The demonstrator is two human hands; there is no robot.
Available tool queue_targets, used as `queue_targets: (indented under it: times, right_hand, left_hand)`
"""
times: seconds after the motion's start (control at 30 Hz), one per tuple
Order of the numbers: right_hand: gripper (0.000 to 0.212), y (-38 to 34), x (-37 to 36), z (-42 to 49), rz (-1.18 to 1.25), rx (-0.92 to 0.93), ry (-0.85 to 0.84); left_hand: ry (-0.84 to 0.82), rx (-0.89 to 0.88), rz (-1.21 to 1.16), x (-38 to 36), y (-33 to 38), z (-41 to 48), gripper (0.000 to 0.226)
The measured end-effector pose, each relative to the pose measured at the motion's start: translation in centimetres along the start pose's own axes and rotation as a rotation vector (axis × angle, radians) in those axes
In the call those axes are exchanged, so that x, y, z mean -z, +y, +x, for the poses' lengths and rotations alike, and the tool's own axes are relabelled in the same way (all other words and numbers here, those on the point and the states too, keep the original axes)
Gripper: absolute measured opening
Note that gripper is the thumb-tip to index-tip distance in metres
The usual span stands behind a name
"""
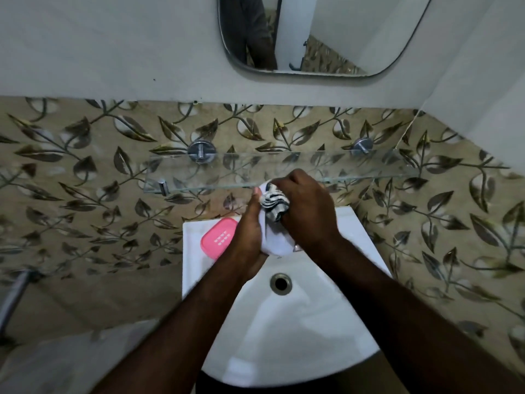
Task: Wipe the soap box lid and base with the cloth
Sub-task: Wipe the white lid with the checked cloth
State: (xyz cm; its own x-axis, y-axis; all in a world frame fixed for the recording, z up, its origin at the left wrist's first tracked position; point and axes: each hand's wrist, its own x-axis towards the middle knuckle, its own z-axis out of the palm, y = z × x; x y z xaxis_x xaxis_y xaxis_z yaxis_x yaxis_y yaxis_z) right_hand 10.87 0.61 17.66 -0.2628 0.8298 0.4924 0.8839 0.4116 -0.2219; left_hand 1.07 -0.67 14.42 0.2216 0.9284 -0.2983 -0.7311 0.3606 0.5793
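A pink soap box base (218, 239) with drain slots lies on the back left ledge of the white sink (284, 336). My left hand (249, 231) grips a white soap box lid (277, 245), held on edge above the sink's back ledge. My right hand (306, 211) holds a bunched black-and-white striped cloth (274, 204) and presses it against the lid's upper part. Both hands cover most of the lid.
A glass shelf (216, 172) on chrome brackets runs along the leaf-patterned tiled wall just behind my hands. A mirror (321, 38) hangs above. The sink drain (281, 283) is below my hands. A chrome bar (12, 300) sticks out at the left.
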Motion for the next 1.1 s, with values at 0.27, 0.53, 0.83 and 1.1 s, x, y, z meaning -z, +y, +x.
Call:
queue_targets:
  times: [0.27, 0.53, 0.83, 1.1]
  right_hand:
    - [0.013, -0.7, -0.8, -3.4, 0.113, -0.268, -0.113]
    - [0.018, -2.1, 0.8, -3.9, 0.596, -0.221, -0.088]
    - [0.014, 0.3, 0.5, -2.7, -0.083, -0.088, -0.024]
    - [0.003, 0.6, 0.2, -5.2, 0.734, -0.442, -0.428]
  left_hand:
    - [0.085, -0.037, 0.141, 0.0, -0.4, -0.4, 0.051]
    - [0.048, -0.082, 0.17, 0.3, 0.1, -1.0, 0.067]
    - [-0.015, -0.01, -0.052, 0.3, -2.3, -0.5, 0.046]
    - [0.122, -0.141, 0.196, 2.0, -2.7, -0.7, 0.052]
